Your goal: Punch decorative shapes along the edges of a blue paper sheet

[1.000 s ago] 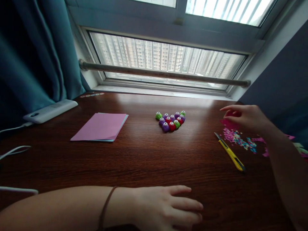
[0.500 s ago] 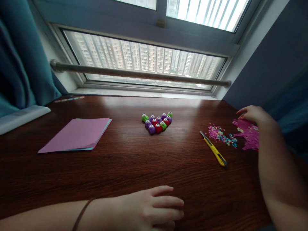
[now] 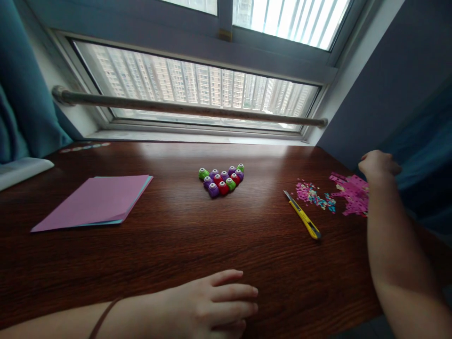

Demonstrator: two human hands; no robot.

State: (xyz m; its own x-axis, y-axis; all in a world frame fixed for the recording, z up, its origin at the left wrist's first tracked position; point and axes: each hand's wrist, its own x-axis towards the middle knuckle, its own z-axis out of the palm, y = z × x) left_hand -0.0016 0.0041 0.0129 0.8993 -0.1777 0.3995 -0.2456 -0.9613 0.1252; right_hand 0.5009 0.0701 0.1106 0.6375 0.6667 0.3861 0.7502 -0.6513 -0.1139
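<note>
My left hand lies at the front of the table, palm down, fingers stretched out and holding nothing. At the far right, my right hand is raised past the pink punched paper scraps, its fingers curled in; what they hold, if anything, is hidden. Left of the scraps is a scatter of pink, blue and white paper confetti. A yellow utility knife lies beside the confetti with its blade out. Small purple, red and green craft punches stand grouped in a V-like shape mid-table.
A stack of pink and light blue paper sheets lies on the left of the brown wooden table. Behind the table are a window and a metal rail. A white object rests at the left edge by a blue curtain.
My right hand has moved from over the pink scraps outward to the right, and its fingers have curled in. My left hand stays at the table's front. The view has shifted slightly right.
</note>
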